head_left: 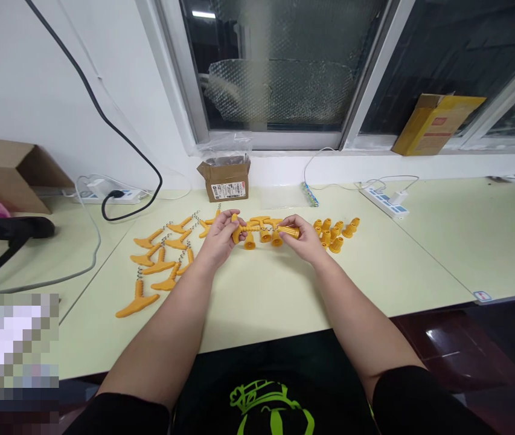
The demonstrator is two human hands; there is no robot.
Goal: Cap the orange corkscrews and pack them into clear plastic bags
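Above the table, my left hand (pixel 220 237) is closed round the T-shaped handle of a yellow corkscrew (pixel 252 228). Its metal spiral points right, toward my right hand (pixel 306 238). That hand pinches a ribbed yellow sleeve (pixel 288 231), which lies in line with the spiral; the tip sits at or just inside the sleeve's opening, I cannot tell which. Behind and below the hands are several yellow pieces with T-handles and sleeves (pixel 265 237), partly hidden. Loose corkscrews (pixel 138 305) lie in a group to the left. More yellow sleeves (pixel 336 244) stand or lie clustered to the right.
A small open cardboard box (pixel 226 183) stands at the wall, with a clear plastic bag (pixel 284 197) beside it. Power strips (pixel 384 202) and cables lie along the back. A black cable (pixel 98 109) hangs at the left. A yellow carton (pixel 436 125) rests on the window ledge.
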